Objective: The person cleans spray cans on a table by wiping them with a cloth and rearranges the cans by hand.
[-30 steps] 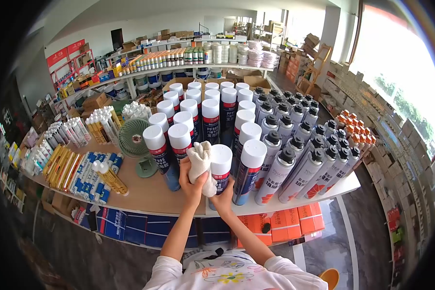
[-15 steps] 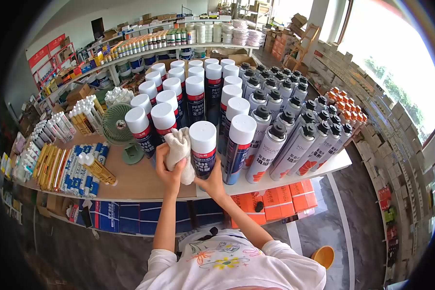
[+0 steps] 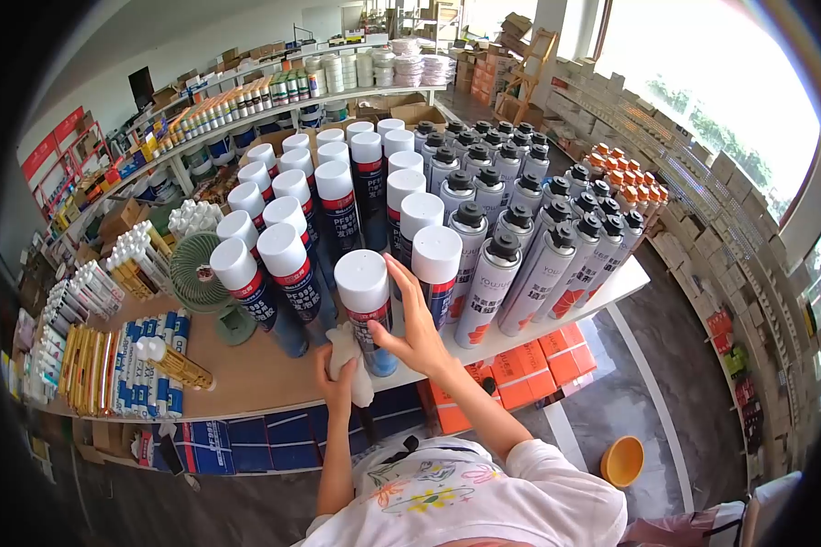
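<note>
Bright storeroom, window [image 3: 730,100] on right, wooden ladder [image 3: 527,77] and loaded shelves behind, orange boxes [image 3: 524,369] and dark-blue boxes [image 3: 274,444] under the worktop [image 3: 255,378], yellow basin [image 3: 623,461] on the floor. Packed tight up top: silver cans [image 3: 485,296] with black tops on right, then orange-topped cans [image 3: 646,196] beyond; rows of white-capped cans [image 3: 283,246] behind and to left. Green fan [image 3: 201,273] farther left, then blue-and-white tubes [image 3: 150,378] with gold tubes [image 3: 181,366] lying across, plus gold packs [image 3: 84,372] at far left. Tightest spot: neighbouring can [image 3: 435,260] just beside the right fingers, blocking that side; more caps close behind. Handled can [image 3: 360,283] at the front edge of the worktop, ahead of the rows, between both hands. Cap up, base down, long axis near vertical with slight lean in view, base toward lower right; cannot tell real tilt from lens bend. Red band below cap, label toward the person, partly under the thumb. Left hand [image 3: 336,378] curled around off-white cloth [image 3: 348,356], pressed close by the can's lower left. Right hand [image 3: 415,330] half spread, fingers up along the cap's right side, thumb on label; cannot tell if gripping or only steadying.
</note>
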Demonstrator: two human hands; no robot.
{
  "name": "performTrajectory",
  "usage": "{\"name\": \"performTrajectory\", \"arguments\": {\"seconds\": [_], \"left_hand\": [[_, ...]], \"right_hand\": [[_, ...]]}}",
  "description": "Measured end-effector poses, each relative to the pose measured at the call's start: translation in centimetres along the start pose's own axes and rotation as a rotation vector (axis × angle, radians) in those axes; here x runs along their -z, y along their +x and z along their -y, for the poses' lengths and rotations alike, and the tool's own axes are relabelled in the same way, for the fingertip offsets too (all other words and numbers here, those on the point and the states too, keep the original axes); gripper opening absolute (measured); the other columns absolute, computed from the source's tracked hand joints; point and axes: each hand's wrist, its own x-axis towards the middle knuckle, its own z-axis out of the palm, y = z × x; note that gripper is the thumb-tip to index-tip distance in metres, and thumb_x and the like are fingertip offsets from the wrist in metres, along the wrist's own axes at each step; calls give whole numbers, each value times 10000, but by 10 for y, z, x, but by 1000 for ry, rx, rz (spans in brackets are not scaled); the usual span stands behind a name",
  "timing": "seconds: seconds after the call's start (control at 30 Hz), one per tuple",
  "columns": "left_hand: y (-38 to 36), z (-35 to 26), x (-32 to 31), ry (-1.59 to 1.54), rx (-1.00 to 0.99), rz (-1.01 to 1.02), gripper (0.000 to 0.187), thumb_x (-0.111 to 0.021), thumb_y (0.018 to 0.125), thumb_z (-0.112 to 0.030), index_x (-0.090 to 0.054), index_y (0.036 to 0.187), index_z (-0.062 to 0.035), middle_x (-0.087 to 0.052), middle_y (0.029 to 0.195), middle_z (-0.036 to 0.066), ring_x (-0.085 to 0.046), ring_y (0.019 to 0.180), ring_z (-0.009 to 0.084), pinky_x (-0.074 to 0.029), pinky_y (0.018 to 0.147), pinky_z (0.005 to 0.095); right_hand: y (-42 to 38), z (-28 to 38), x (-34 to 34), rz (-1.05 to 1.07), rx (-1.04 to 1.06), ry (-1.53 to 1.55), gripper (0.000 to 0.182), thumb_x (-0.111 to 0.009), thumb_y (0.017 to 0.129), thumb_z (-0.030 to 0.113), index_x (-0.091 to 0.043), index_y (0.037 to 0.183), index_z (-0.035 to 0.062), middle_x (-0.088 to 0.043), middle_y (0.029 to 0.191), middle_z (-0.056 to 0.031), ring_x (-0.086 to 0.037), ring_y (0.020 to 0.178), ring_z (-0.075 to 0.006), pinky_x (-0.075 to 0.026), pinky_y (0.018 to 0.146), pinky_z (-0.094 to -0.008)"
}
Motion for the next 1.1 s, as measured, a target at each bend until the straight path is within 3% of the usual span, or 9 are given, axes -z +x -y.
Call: {"name": "performTrajectory", "arguments": {"seconds": [0.13,0.17,0.2,0.3,0.4,0.57,0.77,0.93,1.1], "left_hand": [[14,-30,6,-160,235,40,365,-714,774,-113,-582,1097,-9,-579,1083,62,-551,1011,164,-426,919,311],[21,-39,5,-140,156,37,377,-714,770,-107,-581,1109,-10,-569,1114,61,-538,1036,160,-416,930,309],[29,-57,0,-145,155,36,377,-714,770,-107,-581,1109,-10,-569,1114,61,-538,1036,160,-416,930,309],[42,-103,-22,-255,13,-81,393,-708,770,-101,-571,1125,-4,-561,1116,66,-531,1039,169,-397,947,302],[40,-85,-41,-158,-208,-146,350,-700,769,-79,-569,1083,5,-557,1095,69,-530,1021,177,-394,945,306],[-4,4,-26,-68,-45,-156,290,-680,780,-64,-565,1038,0,-558,1045,72,-534,984,178,-412,904,303],[-2,-14,-30,-118,148,-149,220,-655,800,-49,-543,985,-12,-536,929,47,-508,892,140,-419,829,276],[46,-109,-45,-66,-204,-184,276,-663,792,-59,-524,1026,-12,-520,962,39,-500,902,140,-410,841,277],[36,-69,-46,-68,-183,-189,260,-640,808,-93,-531,1028,-8,-541,958,45,-511,902,157,-418,842,293]], "right_hand": [[35,4,-5,-29,-11,95,816,-748,805,168,-316,1482,22,-424,1463,-175,-448,1323,-308,-340,1101,-399],[41,9,-8,-71,-121,236,673,-762,791,141,-471,1389,41,-531,1353,-151,-553,1191,-265,-421,1016,-363],[44,7,-9,-68,-118,232,673,-762,791,141,-471,1389,41,-531,1353,-151,-553,1191,-265,-421,1016,-363],[44,2,-19,-153,-44,184,351,-778,763,119,-629,1069,35,-597,1245,-143,-617,1038,-241,-501,859,-336],[42,-3,-28,-250,13,114,346,-787,738,112,-624,1033,33,-607,1218,-154,-628,1005,-249,-515,810,-339],[40,-3,-34,-307,10,112,344,-799,743,125,-608,1016,39,-587,1205,-165,-626,981,-289,-521,802,-360],[39,-4,-38,-338,-1,95,339,-811,729,123,-617,990,25,-586,1207,-167,-626,988,-299,-523,799,-363],[39,-6,-40,-351,15,87,338,-808,729,128,-619,989,25,-587,1211,-168,-626,987,-305,-522,799,-366],[39,-8,-38,-358,37,68,347,-811,726,132,-611,987,22,-587,1203,-167,-624,979,-310,-516,809,-362]]}}
